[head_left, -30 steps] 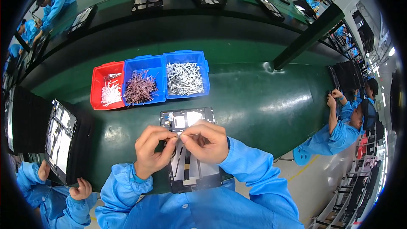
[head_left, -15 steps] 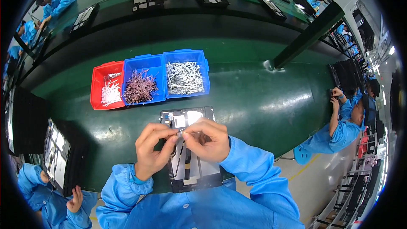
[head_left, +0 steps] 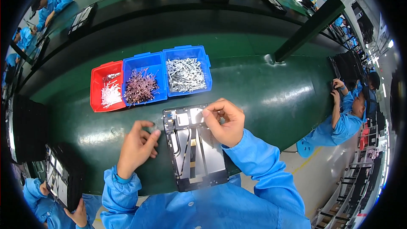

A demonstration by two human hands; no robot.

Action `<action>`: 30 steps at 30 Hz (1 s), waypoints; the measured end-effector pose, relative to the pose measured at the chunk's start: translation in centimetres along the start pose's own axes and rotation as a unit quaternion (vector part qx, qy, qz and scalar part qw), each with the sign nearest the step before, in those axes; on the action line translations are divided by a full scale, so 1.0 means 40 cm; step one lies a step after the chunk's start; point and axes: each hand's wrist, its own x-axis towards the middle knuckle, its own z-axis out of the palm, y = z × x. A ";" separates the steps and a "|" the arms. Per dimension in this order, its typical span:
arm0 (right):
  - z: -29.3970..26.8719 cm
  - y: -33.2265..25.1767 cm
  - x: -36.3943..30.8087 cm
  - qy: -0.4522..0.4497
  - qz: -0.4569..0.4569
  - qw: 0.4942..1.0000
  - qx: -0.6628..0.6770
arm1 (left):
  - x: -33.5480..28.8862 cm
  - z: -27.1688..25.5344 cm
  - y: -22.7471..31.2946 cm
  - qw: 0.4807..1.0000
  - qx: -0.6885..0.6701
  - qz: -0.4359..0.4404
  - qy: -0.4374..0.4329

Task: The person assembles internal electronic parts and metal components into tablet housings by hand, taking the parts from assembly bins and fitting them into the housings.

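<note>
In front of me on the green bench lies an open tablet housing (head_left: 216, 152), dark-framed, with silver panels, black strips and a small board at its upper left. My right hand (head_left: 227, 123) is over its upper right part, thumb and forefinger pinched together. Whatever is in that pinch, if anything, is too small to make out. Left of the housing, apart from it, my left hand (head_left: 137, 148) hovers over the bench with thumb and fingers spread and nothing visible in them.
Beyond the housing stand a red bin (head_left: 96, 89) of white pieces, a blue bin (head_left: 144, 59) of reddish-brown pieces and another blue bin (head_left: 184, 52) of silvery pieces. A green post (head_left: 309, 27) rises at right. Co-workers sit on both sides; the left one holds a tablet housing (head_left: 57, 178).
My hands, together over the housing before, have parted: the left moved left off it, the right up and right. On the far shelf, a person's hand is gone and one housing has shifted away.
</note>
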 end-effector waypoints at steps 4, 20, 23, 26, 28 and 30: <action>0.009 0.008 -0.007 -0.011 0.022 1.000 0.003 | -0.018 0.007 -0.010 0.993 0.029 -0.041 -0.110; 0.010 0.008 -0.007 -0.080 0.097 0.992 -0.007 | -0.008 0.046 -0.018 0.992 0.048 0.001 -0.119; 0.018 0.042 -0.014 -0.149 0.012 0.987 -0.056 | 0.004 0.036 -0.030 0.990 -0.018 0.001 -0.137; 0.050 0.028 -0.025 -0.207 0.011 0.973 -0.104 | 0.017 0.031 -0.047 0.993 -0.074 0.013 -0.086; 0.069 0.012 -0.026 -0.231 0.034 0.962 -0.144 | 0.022 0.025 -0.050 0.993 -0.091 -0.002 -0.080; 0.080 0.020 -0.038 -0.241 0.042 0.955 -0.166 | 0.024 0.026 -0.056 0.991 -0.112 -0.005 -0.075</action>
